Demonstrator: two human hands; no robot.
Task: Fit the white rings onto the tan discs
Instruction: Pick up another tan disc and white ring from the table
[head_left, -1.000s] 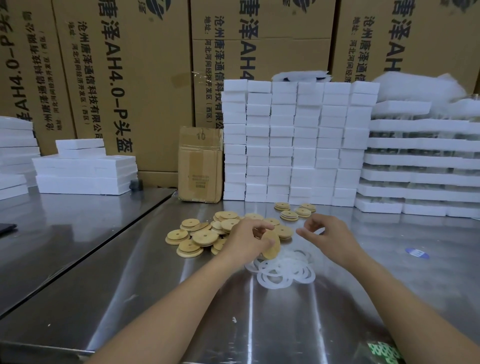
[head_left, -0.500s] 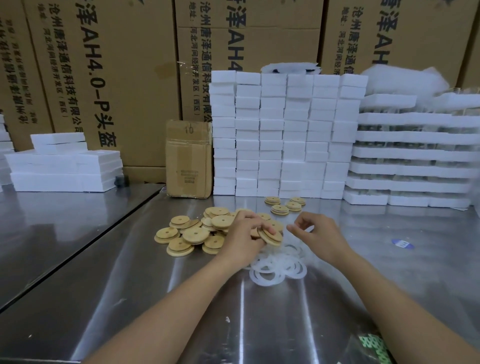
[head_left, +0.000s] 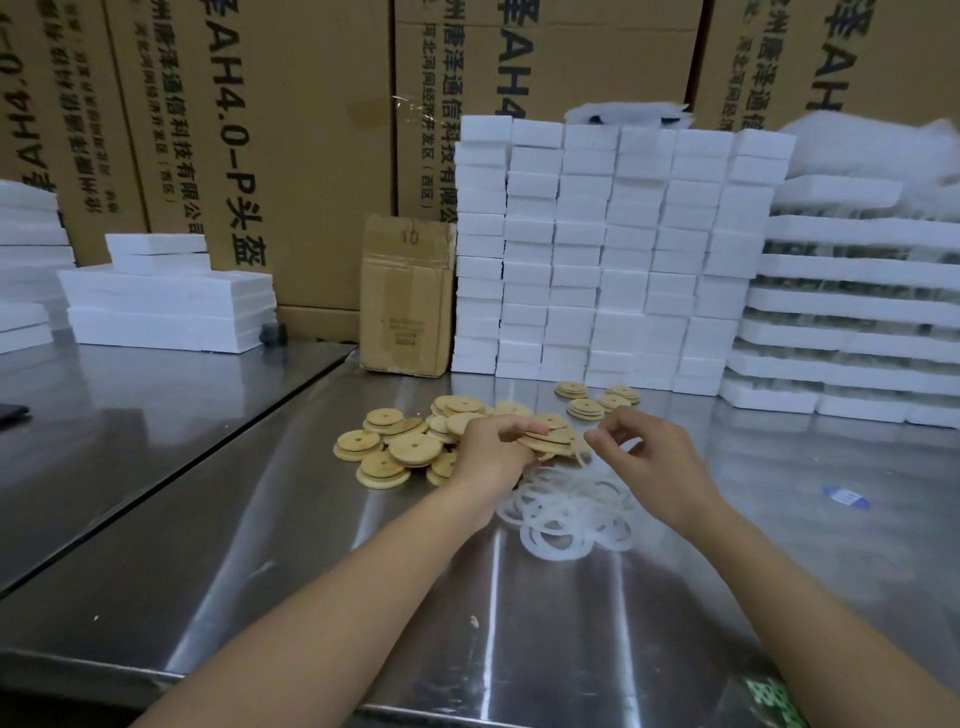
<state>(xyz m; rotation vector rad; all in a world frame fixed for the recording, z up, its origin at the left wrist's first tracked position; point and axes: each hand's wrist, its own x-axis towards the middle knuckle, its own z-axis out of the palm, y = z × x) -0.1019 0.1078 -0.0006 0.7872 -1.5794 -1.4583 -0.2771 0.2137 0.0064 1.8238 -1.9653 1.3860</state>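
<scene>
While our left hand (head_left: 493, 449) grips a tan disc (head_left: 550, 440) near the ring pile (head_left: 566, 512) and our right hand (head_left: 647, 460) pinches a white ring (head_left: 581, 456) beside it, the limp ring may twist and slip off.

On a steel table (head_left: 311, 545), the left hand (head_left: 491, 452) grips a tan disc (head_left: 550, 441), held nearly flat just above the surface. The right hand (head_left: 649, 462) pinches a thin white ring (head_left: 581, 456) at the disc's right edge. Loose rings (head_left: 566, 512) lie heaped below and between the hands. A pile of discs (head_left: 395, 441) spreads to the left, and three short stacks of discs (head_left: 587, 408) stand behind. Along the back stand white foam blocks (head_left: 613, 260), a small cardboard box (head_left: 408, 296), layered foam trays (head_left: 857, 312) and large printed cartons (head_left: 291, 130).
</scene>
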